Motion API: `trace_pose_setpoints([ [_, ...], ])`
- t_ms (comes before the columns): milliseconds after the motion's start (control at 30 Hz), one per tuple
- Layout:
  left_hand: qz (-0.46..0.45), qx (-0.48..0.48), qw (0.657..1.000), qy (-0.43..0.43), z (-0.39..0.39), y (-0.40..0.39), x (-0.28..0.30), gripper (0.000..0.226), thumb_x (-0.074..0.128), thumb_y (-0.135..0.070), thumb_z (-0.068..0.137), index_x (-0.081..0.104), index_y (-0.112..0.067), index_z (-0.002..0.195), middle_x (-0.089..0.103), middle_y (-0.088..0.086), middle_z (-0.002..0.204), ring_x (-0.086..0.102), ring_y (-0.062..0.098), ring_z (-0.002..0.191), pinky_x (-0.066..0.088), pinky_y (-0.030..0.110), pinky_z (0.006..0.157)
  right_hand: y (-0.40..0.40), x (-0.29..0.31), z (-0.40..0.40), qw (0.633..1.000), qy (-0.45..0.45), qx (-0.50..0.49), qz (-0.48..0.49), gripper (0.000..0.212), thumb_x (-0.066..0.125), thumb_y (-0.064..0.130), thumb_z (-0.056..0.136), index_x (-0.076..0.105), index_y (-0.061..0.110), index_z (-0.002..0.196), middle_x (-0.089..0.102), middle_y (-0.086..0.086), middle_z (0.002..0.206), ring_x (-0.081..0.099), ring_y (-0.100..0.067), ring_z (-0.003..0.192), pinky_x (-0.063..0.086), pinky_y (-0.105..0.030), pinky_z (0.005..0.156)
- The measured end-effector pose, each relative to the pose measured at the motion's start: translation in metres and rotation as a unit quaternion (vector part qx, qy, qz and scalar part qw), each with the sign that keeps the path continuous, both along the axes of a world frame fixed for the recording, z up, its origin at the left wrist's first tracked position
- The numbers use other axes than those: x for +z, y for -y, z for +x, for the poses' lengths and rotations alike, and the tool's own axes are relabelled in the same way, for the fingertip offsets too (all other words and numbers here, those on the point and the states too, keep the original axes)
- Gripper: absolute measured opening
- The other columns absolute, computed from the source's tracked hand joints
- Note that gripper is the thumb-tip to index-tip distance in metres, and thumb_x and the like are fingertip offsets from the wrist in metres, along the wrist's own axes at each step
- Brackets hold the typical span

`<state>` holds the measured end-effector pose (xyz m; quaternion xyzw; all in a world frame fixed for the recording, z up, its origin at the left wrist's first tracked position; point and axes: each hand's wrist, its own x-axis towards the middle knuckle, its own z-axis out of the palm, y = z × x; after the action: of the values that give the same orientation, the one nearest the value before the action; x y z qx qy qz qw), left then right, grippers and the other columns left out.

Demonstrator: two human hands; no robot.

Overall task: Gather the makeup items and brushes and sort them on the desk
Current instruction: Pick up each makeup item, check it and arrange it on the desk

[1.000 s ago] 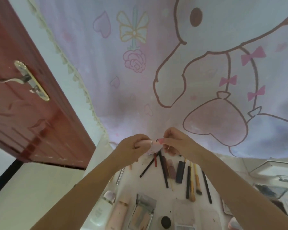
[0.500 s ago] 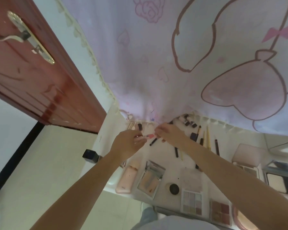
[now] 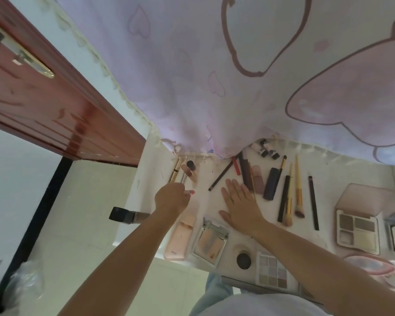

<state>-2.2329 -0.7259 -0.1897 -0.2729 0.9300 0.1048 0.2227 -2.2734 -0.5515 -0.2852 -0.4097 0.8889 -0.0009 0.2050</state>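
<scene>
My left hand (image 3: pixel 172 199) is closed on a small pink lipstick (image 3: pixel 191 192) at the left end of the white desk (image 3: pixel 205 197), just below a gold tube (image 3: pixel 175 169) and a few other lip tubes (image 3: pixel 190 169). My right hand (image 3: pixel 240 202) lies flat and open on the desk, holding nothing. To its right lie pencils and dark tubes (image 3: pixel 271 183) and several brushes (image 3: pixel 298 190) in a row. Palettes (image 3: pixel 357 231) and compacts (image 3: pixel 211 241) lie along the near edge.
A printed pink curtain (image 3: pixel 237 76) hangs over the desk's back edge. A red-brown door (image 3: pixel 43 99) stands at the left. A pink bottle (image 3: pixel 180 238), a round pot (image 3: pixel 243 260) and a small pastel palette (image 3: pixel 273 272) lie near the front edge. A black box (image 3: pixel 128 215) juts off the desk's left side.
My hands have separated: the left keeps the pink lipstick and has moved left toward the lip tubes, the right has let go and come down flat on the desk. The view tilted down.
</scene>
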Motion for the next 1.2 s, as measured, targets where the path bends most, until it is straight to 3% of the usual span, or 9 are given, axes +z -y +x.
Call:
trace_pose_setpoints([
  [200,-0.045,-0.009,0.998,0.043,-0.015,-0.002,-0.008,0.034,0.040,-0.031,0.095,0.063,-0.006,0.098,0.062,0.005,0.098,0.060,0.022,0.097,0.039,0.024,0.068,-0.003,0.004,-0.003,0.999,0.023,-0.017,0.028,0.064,0.028,0.046,0.079,0.063,0.005,0.113,0.060,-0.017,0.123,0.058,-0.031,0.114,0.002,-0.036,0.110],
  [567,-0.096,-0.032,0.993,0.068,-0.027,0.002,-0.010,0.029,0.046,-0.033,0.093,0.062,-0.011,0.102,0.063,0.002,0.106,0.059,0.019,0.102,0.039,0.023,0.067,-0.004,0.002,-0.004,1.000,0.000,-0.012,0.017,0.063,0.029,0.046,0.079,0.063,0.006,0.115,0.060,-0.016,0.123,0.058,-0.030,0.113,0.000,-0.036,0.111],
  [700,-0.086,-0.039,0.995,0.045,-0.022,0.004,-0.007,0.030,0.046,-0.033,0.092,0.062,-0.012,0.106,0.062,0.002,0.109,0.058,0.018,0.103,0.038,0.024,0.066,-0.002,0.001,-0.003,0.999,-0.035,0.004,0.009,0.064,0.022,0.047,0.086,0.063,0.007,0.114,0.060,-0.016,0.123,0.058,-0.030,0.114,0.002,-0.036,0.110],
  [833,-0.059,-0.048,0.997,0.008,-0.015,0.005,-0.003,0.030,0.050,-0.034,0.090,0.059,-0.015,0.112,0.060,-0.001,0.113,0.056,0.016,0.107,0.040,0.023,0.069,-0.001,0.004,-0.002,1.000,-0.023,-0.013,0.015,0.065,0.028,0.046,0.077,0.065,0.005,0.111,0.061,-0.017,0.122,0.058,-0.030,0.114,0.001,-0.036,0.111],
  [933,-0.039,-0.026,0.999,-0.021,-0.010,0.007,-0.002,0.029,0.052,-0.029,0.088,0.059,-0.020,0.115,0.058,0.000,0.115,0.056,0.017,0.105,0.042,0.023,0.072,0.001,0.011,-0.006,0.999,-0.016,-0.011,-0.026,0.065,0.020,0.042,0.087,0.038,0.002,0.136,0.028,-0.020,0.148,0.019,-0.030,0.140,-0.010,-0.035,0.115],
  [967,-0.036,-0.021,0.999,-0.028,-0.009,0.008,-0.001,0.029,0.053,-0.027,0.088,0.059,-0.021,0.115,0.056,0.001,0.116,0.056,0.017,0.104,0.043,0.024,0.073,0.000,0.014,-0.009,1.000,0.009,-0.001,-0.026,0.060,0.022,0.038,0.093,0.028,0.003,0.141,0.017,-0.018,0.152,0.009,-0.029,0.143,-0.007,-0.035,0.116],
  [1000,-0.032,-0.016,0.999,-0.034,-0.009,0.007,-0.001,0.030,0.053,-0.026,0.087,0.059,-0.021,0.116,0.055,0.002,0.116,0.056,0.018,0.104,0.044,0.025,0.074,0.002,0.020,-0.011,0.998,0.042,-0.018,-0.054,0.055,0.024,0.034,0.095,0.029,0.001,0.139,0.020,-0.018,0.151,0.014,-0.030,0.142,0.003,-0.036,0.117],
  [1067,-0.021,-0.006,0.998,-0.056,-0.006,0.003,0.002,0.032,0.054,-0.023,0.087,0.057,-0.019,0.119,0.053,0.004,0.117,0.054,0.019,0.107,0.046,0.026,0.078,0.006,0.033,-0.020,0.989,0.019,-0.068,-0.133,0.047,0.027,0.031,0.094,0.047,-0.001,0.122,0.046,-0.017,0.131,0.042,-0.032,0.123,0.031,-0.037,0.106],
  [1200,-0.023,-0.009,0.993,-0.114,0.000,-0.001,0.008,0.036,0.054,-0.019,0.087,0.052,-0.015,0.123,0.051,0.005,0.119,0.048,0.020,0.113,0.045,0.026,0.085,0.019,0.049,-0.050,0.981,-0.062,-0.168,-0.080,0.037,0.033,0.030,0.096,0.043,0.004,0.120,0.049,-0.011,0.119,0.047,-0.025,0.107,0.037,-0.032,0.090],
])
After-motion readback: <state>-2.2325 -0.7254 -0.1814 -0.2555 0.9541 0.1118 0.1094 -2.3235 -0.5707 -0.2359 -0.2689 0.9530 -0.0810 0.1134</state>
